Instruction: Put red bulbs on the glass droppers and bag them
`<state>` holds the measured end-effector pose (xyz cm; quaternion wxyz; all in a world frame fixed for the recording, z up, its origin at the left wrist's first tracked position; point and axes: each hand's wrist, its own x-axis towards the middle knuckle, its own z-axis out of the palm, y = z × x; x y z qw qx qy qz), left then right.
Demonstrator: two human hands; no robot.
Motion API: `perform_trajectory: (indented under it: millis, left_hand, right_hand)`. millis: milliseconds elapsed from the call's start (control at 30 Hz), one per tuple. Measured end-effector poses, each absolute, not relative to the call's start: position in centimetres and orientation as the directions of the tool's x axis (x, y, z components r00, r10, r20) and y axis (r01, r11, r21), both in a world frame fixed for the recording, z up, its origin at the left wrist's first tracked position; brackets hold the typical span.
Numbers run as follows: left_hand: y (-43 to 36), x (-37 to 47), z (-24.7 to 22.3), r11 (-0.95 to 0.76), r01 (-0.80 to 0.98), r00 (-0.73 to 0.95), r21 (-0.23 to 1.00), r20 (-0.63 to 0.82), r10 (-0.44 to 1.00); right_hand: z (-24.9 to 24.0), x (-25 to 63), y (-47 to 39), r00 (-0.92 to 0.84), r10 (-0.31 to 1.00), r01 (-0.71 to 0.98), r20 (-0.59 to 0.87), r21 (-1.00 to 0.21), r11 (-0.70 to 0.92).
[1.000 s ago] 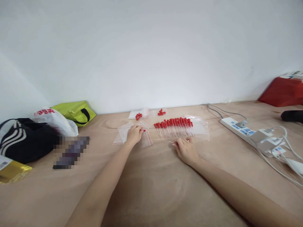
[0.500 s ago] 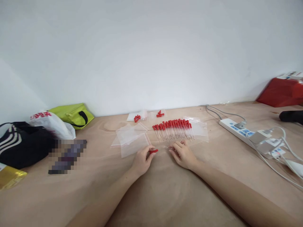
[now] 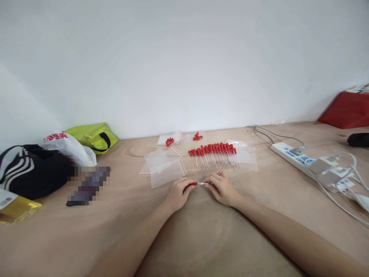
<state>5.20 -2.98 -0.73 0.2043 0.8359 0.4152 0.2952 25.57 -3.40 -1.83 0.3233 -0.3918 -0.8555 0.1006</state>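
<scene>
Head view: plastic bags [image 3: 168, 175] beside droppers [image 3: 214, 149], power strip [image 3: 296, 159] right.

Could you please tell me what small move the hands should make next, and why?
Probably press the red cap onto the clear tube: the left hand pinches the cap, the right hand holds the tube, and their ends appear to meet.

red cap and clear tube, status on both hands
Left hand pinching red cap. Right hand holding clear tube, its end at the cap. Row of red-capped tubes beyond, not between them.
</scene>
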Motion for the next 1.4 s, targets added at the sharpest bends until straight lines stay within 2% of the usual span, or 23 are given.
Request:
perform_trajectory:
  millis: [433,600,733,867,1067,1200,1400]
  left_hand:
    - [-3.1,5.2,-0.4,-0.597,0.48,0.537,0.642,0.323,0.779]
    - [-3.0,5.2,-0.6,-0.608,0.471,0.532,0.639,0.344,0.774]
    - [-2.9,5.2,-0.9,-0.619,0.505,0.508,0.602,0.372,0.777]
    - [-3.1,5.1,-1.2,-0.672,0.536,0.555,0.51,0.387,0.737]
    - [-3.3,5.2,-1.3,-0.725,0.565,0.586,0.395,0.427,0.689]
    - [-3.0,4.9,-1.0,-0.686,0.564,0.525,0.46,0.441,0.728]
    - [-2.8,4.3,-0.8,-0.636,0.542,0.515,0.55,0.38,0.768]
  right_hand:
    - [-2.3,25.5,-2.7,-0.527,0.674,0.498,0.519,-0.454,0.739]
    - [-2.3,25.2,-2.6,-0.543,0.676,0.539,0.498,-0.41,0.736]
    - [-2.5,24.8,-2.8,-0.524,0.671,0.601,0.524,-0.33,0.728]
    - [-2.5,24.4,-3.1,-0.546,0.651,0.612,0.528,-0.28,0.74]
    - [-2.5,24.0,-3.2,-0.568,0.672,0.623,0.476,-0.284,0.728]
    - [-2.2,24.7,-3.0,-0.551,0.694,0.633,0.463,-0.31,0.709]
    - [-2.4,25.9,-3.1,-0.524,0.702,0.663,0.483,-0.286,0.692]
